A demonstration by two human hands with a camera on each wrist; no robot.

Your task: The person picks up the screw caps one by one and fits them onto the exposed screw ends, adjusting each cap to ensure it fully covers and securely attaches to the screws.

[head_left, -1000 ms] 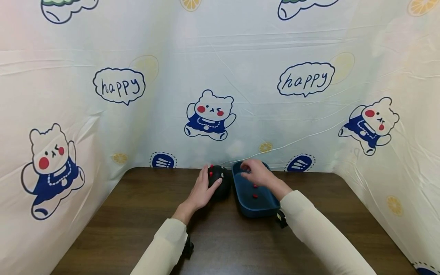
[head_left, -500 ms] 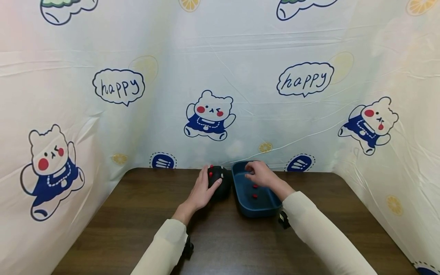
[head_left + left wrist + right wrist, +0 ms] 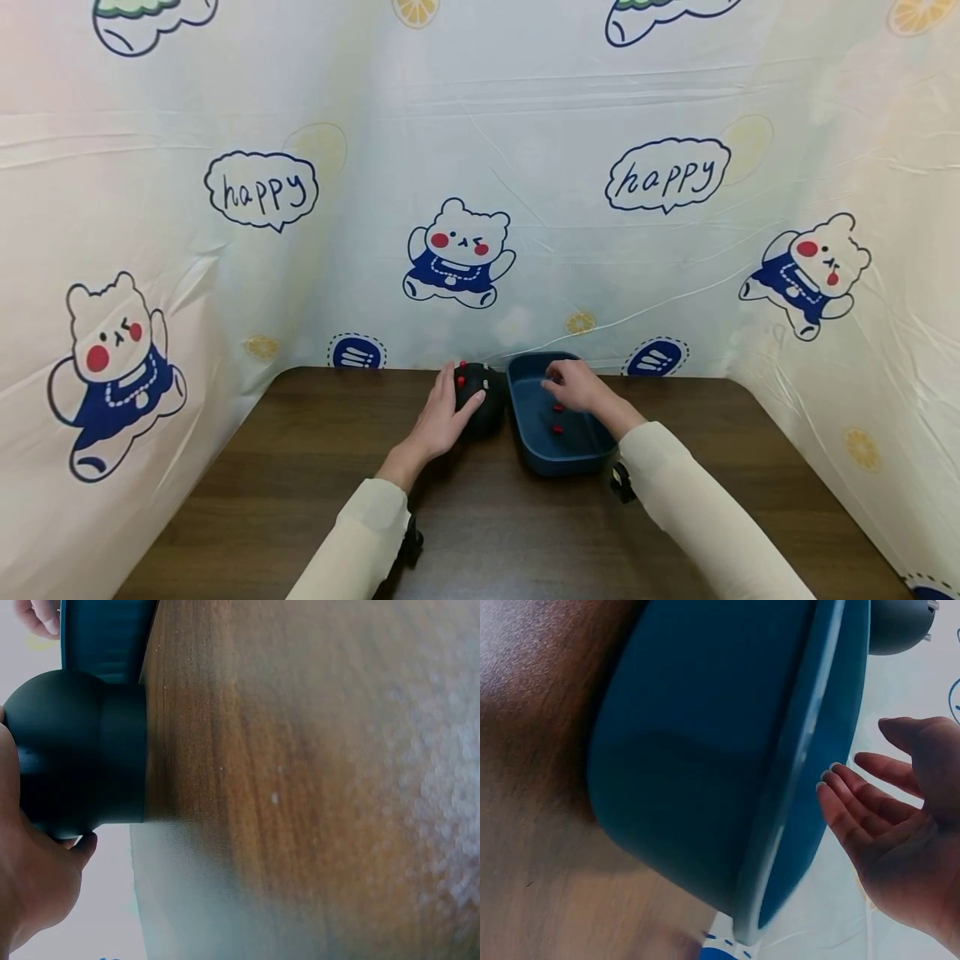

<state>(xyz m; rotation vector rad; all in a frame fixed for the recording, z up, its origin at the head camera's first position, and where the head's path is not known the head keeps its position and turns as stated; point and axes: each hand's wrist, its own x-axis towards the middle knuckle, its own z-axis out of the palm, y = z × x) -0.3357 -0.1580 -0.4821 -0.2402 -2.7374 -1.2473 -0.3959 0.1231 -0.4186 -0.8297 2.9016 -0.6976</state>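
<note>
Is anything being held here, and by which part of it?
The left grip holds the black dome by the side of its rounded upper part. The right grip, over the blue basin, shows nothing held.

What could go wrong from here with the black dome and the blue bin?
The left hand lies close to the red bits on the black dome; a shift might dislodge one. Neither hand grips the blue bin, so a bump from the right hand could slide it. The red pieces inside are small and might slip when picked up.
</note>
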